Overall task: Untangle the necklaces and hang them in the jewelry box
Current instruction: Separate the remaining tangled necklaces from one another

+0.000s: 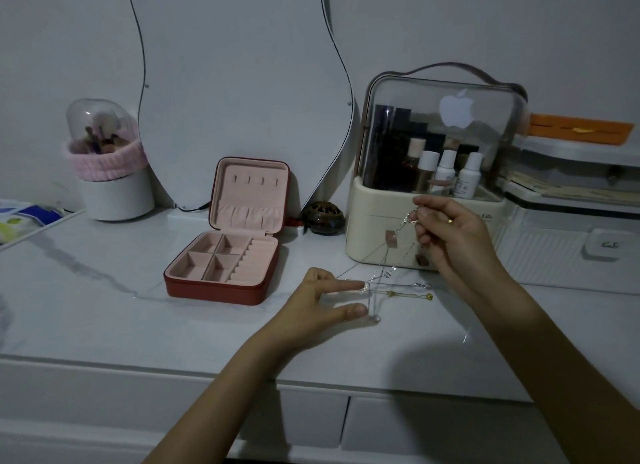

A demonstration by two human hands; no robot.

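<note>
Right hand [453,235], raised above the tabletop [104,311]: thumb and fingers pinched shut on the upper end of the necklaces [384,276], drawing thin chains upward in front of the cream cosmetics case [374,228]. Left hand [322,297], low over the table: index finger extended and thumb spread, the fingertip pressing or hooking the bright knot where the strands cross; whether it grips a chain cannot be told. Below the knot, loose ends trail right along the surface, one silver clasp and one gold bead visible.

The chains appear very light, limp and fine; they should slide easily over one another yet kink or snap if pulled hard against the tangle. Best purchase is likely at the clasps or pendants, not mid-strand, with the knot teased open rather than tugged.

Jewelry box [225,255], red outside, pink within, stands open to the left, lid upright, its hooks [256,180] bare; nothing hung yet.
</note>
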